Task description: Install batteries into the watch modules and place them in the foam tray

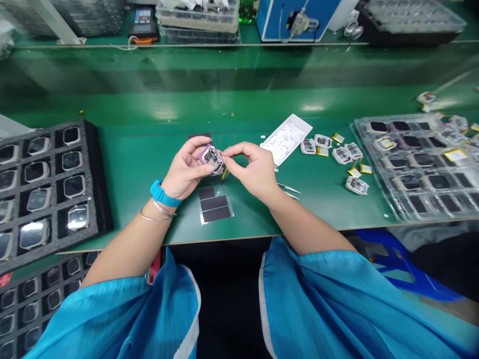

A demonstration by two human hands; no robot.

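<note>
Above the middle of the green bench, my left hand point(186, 167) grips an opened smartwatch case point(212, 160) with a purplish rim and its inner electronics facing up. My right hand point(255, 169) is at the case's right side, thumb and forefinger pinched together at its edge; what lies between those fingertips is too small to make out. A bit of yellow, perhaps a battery, shows just under the case. Below my hands lies a clear sheet with dark adhesive rectangles point(216, 208). Tweezers point(289, 189) rest beside my right wrist.
A white tray point(292, 134) holds tiny parts. Several opened watch cases point(342, 155) and yellow batteries point(323, 151) lie to its right. Clear plastic trays point(392, 199) stand at the far right. A black foam tray point(98, 184) of watches occupies the left. A shelf with boxes runs along the back.
</note>
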